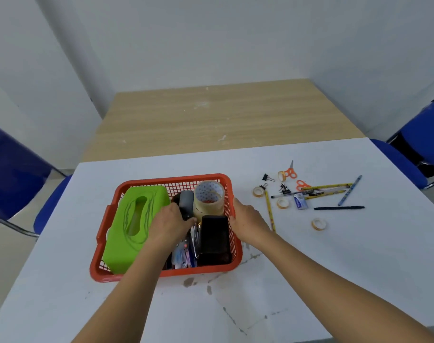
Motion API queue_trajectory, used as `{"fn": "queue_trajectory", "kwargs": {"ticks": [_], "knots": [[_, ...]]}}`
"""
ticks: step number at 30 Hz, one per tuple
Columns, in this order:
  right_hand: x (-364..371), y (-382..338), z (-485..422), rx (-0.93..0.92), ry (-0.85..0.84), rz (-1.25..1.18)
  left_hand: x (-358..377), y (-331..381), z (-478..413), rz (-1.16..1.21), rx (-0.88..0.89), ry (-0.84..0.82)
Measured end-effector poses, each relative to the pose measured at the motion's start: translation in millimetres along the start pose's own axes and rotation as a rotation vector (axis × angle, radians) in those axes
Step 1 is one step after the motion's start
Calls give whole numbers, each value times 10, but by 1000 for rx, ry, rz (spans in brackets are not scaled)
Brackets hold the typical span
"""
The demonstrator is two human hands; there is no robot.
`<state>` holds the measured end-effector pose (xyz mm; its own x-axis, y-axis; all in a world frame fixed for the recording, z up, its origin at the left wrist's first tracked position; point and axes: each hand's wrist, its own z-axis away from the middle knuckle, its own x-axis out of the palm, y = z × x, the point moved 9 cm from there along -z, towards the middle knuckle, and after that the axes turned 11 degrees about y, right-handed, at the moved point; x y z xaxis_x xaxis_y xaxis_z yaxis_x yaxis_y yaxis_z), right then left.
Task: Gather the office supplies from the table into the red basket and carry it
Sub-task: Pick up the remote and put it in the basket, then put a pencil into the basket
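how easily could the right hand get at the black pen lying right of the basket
Probably yes, easily. The right hand sits at the right wall of the red basket, and the black pen lies apart on the white table on that side; only a flat yellow pencil lies between.

Both my arms [310, 263] are showing bare, all the way down to the wrist. My left hand [170, 222] and my right hand [248, 219] are showing bare too. The arms are looking thick near me and thinner by the hands.
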<state>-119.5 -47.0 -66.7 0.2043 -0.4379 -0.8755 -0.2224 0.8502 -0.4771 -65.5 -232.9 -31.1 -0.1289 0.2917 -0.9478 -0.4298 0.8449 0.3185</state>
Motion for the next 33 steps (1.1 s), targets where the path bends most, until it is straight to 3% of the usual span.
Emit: {"fn": "queue_trajectory", "kwargs": {"ticks": [8, 15, 20, 24, 28, 33], "knots": [[20, -9, 11, 6, 5, 47, 287, -65, 283, -111, -7, -79], [19, 21, 10, 1, 35, 48, 171, 2, 272, -222, 59, 39], [-53, 71, 5, -35, 60, -80, 66, 307, 234, -55, 148, 161], [-289, 357, -63, 57, 155, -155, 81, 616, 237, 73, 243, 207], [-472, 708, -97, 125, 222, -149, 166, 892, 266, 139, 293, 185], [-409, 1099, -68, 276, 184, -4, 314, 1103, 312, 211, 314, 164]]}}
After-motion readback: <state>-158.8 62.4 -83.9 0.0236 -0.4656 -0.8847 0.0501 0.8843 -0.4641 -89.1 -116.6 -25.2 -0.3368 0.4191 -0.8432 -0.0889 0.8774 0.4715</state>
